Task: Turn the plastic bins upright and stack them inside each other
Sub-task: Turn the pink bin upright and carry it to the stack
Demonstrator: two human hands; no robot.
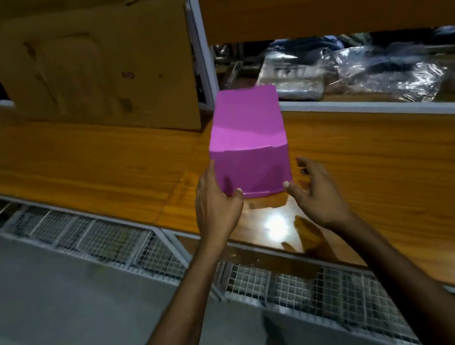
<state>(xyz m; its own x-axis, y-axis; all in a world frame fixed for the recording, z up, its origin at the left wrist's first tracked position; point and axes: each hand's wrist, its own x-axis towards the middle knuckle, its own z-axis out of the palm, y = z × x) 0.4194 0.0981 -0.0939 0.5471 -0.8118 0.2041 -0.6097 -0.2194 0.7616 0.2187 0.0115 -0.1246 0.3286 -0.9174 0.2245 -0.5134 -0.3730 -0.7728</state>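
— Magenta plastic is filling the middle of the view. Is that the bin?

— Yes, the plastic bin [248,142] is sitting upside down on the wooden table [86,164], its closed base facing up and its rim down near the front edge.

— Are the hands gripping it?

— The left hand [217,203] is pressing against the bin's left side, thumb lying on the near wall by the rim. The right hand [313,192] is spreading wide just beside the right corner, its thumb tip touching the rim, fingers apart and not closing on anything.

— What is lying around it?

— A sheet of cardboard [93,74] is leaning upright behind the table on the left. A white-framed shelf [201,43] is standing to the right, with plastic-wrapped bundles [353,73] lying inside. Wire mesh [106,237] is running under the table's front edge.
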